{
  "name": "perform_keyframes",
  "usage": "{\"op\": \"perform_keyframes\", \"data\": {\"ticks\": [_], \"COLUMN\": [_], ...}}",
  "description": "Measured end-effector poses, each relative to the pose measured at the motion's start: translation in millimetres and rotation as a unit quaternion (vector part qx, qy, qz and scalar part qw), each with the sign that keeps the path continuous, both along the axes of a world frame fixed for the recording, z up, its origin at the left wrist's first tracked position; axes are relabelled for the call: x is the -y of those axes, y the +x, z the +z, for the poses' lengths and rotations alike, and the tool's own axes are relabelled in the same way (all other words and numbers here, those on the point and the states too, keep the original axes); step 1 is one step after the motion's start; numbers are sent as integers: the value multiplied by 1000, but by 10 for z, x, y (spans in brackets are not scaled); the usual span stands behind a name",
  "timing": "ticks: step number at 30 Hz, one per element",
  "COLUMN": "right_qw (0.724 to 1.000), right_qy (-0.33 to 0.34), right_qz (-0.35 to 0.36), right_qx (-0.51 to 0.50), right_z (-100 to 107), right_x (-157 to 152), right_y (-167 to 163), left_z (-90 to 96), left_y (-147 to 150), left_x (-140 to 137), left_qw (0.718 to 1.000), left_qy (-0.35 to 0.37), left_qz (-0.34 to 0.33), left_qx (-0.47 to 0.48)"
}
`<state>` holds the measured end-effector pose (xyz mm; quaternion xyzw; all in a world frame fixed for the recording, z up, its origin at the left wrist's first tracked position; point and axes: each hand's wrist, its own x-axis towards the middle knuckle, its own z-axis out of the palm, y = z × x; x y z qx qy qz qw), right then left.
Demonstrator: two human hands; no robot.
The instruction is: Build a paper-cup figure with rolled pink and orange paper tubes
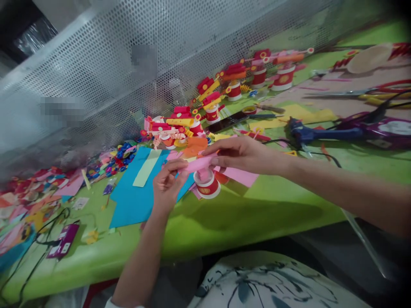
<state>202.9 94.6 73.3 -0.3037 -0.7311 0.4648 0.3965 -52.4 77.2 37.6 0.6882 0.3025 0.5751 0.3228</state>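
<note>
My left hand point(167, 183) pinches the left end of a pink paper roll point(199, 164) between thumb and fingers. The roll's other end is in the closed thumb and fingers of my right hand point(245, 155). Right under it stands a small upright red-and-white paper cup point(208, 189) with a gold mark, a pink piece rising from its top. Whether roll and pink piece are joined I cannot tell. Orange paper point(195, 146) lies just behind, and blue sheets point(131, 201) with a pale green strip point(147, 167) lie to the left.
Several decorated cup models point(212, 113) line the back by a perforated metal panel point(112, 55). At the right are a blue glue gun point(327, 133), scissors point(346, 94) and yellow paper point(298, 115). A purple corded box point(64, 240) and coloured scraps point(41, 188) lie left on the green table cover point(244, 218).
</note>
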Motion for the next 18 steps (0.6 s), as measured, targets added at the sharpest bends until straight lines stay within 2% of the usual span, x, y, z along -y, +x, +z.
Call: {"op": "perform_keyframes", "data": {"ticks": [5,8,13,18], "right_qw": [997,991,987,984], "right_qy": [-68,-110,-123,-137], "right_qz": [20,34,4,3], "right_qx": [-32,-63,-107,-118], "right_z": [-11,-34,-93,-113], "right_x": [12,-2,-43,-45], "right_y": [34,54,26,26], "left_z": [65,73,46,40], "left_y": [-36,-44,-58,-66], "left_x": [45,46,-3,-17], "left_qw": [999,1000,1000,998], "left_qy": [-17,-17,-29,-58], "left_qz": [-30,-19,-2,-18], "left_qx": [-7,-11,9,32]}}
